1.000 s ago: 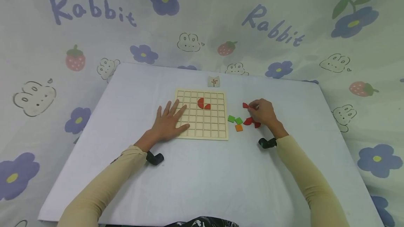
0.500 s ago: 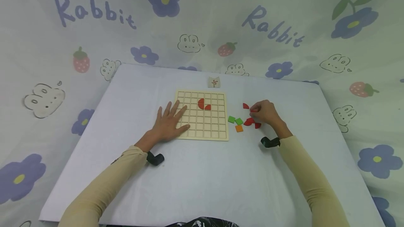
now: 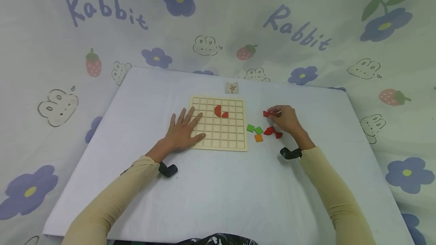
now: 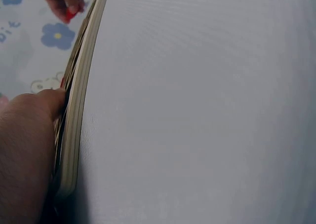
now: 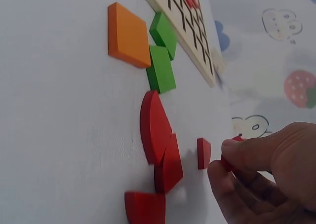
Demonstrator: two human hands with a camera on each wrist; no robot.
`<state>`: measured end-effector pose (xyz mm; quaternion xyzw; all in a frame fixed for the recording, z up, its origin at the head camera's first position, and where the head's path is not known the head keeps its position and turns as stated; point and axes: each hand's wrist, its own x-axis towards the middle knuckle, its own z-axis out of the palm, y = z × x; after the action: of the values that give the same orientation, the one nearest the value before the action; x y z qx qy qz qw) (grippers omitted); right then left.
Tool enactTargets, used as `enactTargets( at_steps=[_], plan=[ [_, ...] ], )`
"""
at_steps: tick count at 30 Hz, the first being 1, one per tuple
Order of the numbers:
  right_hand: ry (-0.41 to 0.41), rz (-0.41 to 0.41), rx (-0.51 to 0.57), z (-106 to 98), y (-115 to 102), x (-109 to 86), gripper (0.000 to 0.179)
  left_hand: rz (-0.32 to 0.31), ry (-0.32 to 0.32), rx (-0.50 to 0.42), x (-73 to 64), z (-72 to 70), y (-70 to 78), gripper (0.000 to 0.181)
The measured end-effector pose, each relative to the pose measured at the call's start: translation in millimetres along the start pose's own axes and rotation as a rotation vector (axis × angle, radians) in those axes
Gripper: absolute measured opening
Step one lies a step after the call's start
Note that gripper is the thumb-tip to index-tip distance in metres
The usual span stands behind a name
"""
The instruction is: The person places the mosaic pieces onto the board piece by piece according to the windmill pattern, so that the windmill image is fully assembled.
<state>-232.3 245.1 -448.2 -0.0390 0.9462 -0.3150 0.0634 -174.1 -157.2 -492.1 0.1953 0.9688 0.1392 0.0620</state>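
My left hand (image 3: 180,133) lies flat with fingers spread over the left side of a wooden grid board (image 3: 228,135). Its thumb (image 4: 52,103) rests at the board's near edge in the left wrist view. Several red rounded pieces (image 3: 217,111) sit in the board's upper cells. To the right of the board, my right hand (image 3: 286,119) pinches a small red piece (image 5: 227,166) between thumb and fingertips, which partly hide it. Another red piece (image 5: 203,154) lies on the table just beside those fingertips.
Closer to me than the right hand lie several loose red pieces (image 3: 269,131). Two green squares (image 3: 250,128) and an orange square (image 3: 259,138) lie between them and the board. A small patterned card (image 3: 232,87) sits beyond the board. A printed curtain (image 3: 218,22) hangs behind the white table (image 3: 218,192).
My right hand has shifted slightly, now a little farther from me, still with a red piece in its fingertips. The left hand stays spread on the board, and the board's red pieces are unchanged.
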Motion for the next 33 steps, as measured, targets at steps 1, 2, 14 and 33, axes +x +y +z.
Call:
enactTargets(
  at_steps=[1,2,14,33],
  plan=[
    [0.008,-0.010,0.008,1,-3,0.1,0.027,0.001,-0.001,-0.002,-0.3,-0.2,-0.3,0.084],
    [0.015,-0.015,0.012,1,-6,-0.4,0.027,0.001,-0.002,-0.004,-0.6,-0.1,-0.5,0.084],
    [0.061,-0.093,0.072,14,-25,12.2,0.024,0.000,0.001,0.006,1.4,0.1,-2.1,0.084],
    [0.061,-0.131,0.328,28,-48,21.1,0.024,-0.011,-0.015,0.024,2.4,5.1,-4.8,0.086]
  ],
)
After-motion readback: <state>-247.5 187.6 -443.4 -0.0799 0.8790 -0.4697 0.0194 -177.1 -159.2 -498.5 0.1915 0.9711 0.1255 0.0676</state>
